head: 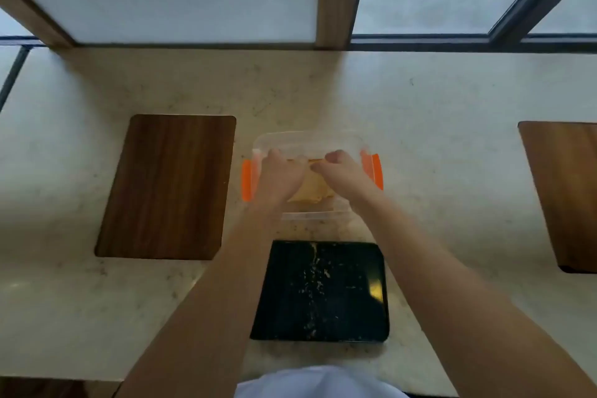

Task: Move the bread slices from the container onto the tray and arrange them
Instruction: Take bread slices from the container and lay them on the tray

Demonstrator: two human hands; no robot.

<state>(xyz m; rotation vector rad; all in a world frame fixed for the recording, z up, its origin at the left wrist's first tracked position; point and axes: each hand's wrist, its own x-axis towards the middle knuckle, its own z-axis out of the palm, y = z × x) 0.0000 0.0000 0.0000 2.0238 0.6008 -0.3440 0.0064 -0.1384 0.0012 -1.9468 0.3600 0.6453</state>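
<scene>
Both my hands reach into the clear plastic container with orange clips (371, 168): left hand (280, 171) and right hand (342, 171) curl around the tan bread slices (311, 191) inside, ready for lifting to the black tray (349, 317), bare but for crumbs, nearer me on the desk (436, 171).

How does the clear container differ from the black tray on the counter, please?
The container is clear plastic with orange clips and holds bread; the tray is black and bears only crumbs. The container has taller walls, while the tray is shallow. Both hands, left and right, reach into the container; neither touches the tray, which lies nearer the person. Both are rounded rectangles on the same counter.
</scene>
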